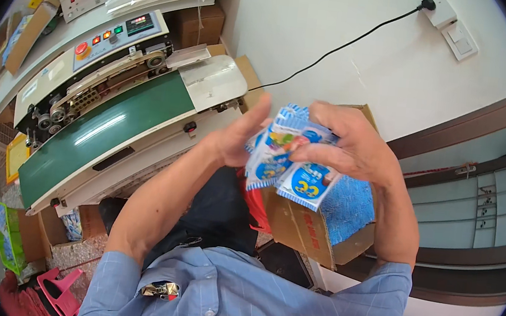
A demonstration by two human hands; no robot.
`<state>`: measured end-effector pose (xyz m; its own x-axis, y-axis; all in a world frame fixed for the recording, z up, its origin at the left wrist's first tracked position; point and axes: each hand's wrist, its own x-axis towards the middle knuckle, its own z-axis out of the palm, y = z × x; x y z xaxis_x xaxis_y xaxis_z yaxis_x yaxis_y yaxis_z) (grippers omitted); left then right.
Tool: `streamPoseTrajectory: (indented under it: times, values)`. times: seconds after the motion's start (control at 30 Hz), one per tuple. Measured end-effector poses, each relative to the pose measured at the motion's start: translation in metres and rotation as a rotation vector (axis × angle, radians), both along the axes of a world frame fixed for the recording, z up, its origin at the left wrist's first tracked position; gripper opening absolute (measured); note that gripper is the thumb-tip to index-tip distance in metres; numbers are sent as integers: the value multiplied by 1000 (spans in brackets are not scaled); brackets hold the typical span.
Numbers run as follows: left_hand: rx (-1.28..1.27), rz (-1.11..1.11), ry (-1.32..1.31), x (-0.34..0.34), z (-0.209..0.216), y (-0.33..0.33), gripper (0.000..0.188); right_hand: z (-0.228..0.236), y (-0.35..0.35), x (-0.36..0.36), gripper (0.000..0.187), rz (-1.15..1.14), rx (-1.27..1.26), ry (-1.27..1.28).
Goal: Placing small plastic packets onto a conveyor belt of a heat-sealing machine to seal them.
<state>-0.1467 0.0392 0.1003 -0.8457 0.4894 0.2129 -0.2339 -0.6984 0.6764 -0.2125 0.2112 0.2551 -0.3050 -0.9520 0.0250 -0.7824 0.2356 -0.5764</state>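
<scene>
Several small blue-and-white packets (277,149) with striped crimped ends are bunched between my two hands, above an opened cardboard box. My right hand (359,141) is closed on the bunch from the right, its thumb pressed over the front of the packets. From the left, my left hand (238,135) holds the bunch's edge with its thumb stretched upward; its other fingers are mostly hidden behind the packets. One packet (307,185) hangs lower, tilted. Inside the cardboard box (301,228), blue-and-white patterned material (349,208) shows below my right wrist.
A band sealing machine (101,49) with lit buttons and a green conveyor belt (115,122) stands to my left. A black cable (338,48) runs to a wall socket (438,9). Lower left are a green basket (7,237) and a pink plastic object (60,295).
</scene>
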Motion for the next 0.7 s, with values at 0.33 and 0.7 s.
streamPoseTrajectory:
  times: [0.33, 0.7]
  values:
    - [158, 355, -62, 66, -17, -4, 114, -36, -61, -14, 33, 131, 38, -168]
    - [3, 887, -242, 114, -21, -23, 52, -66, -142, 7, 28, 413, 60, -134]
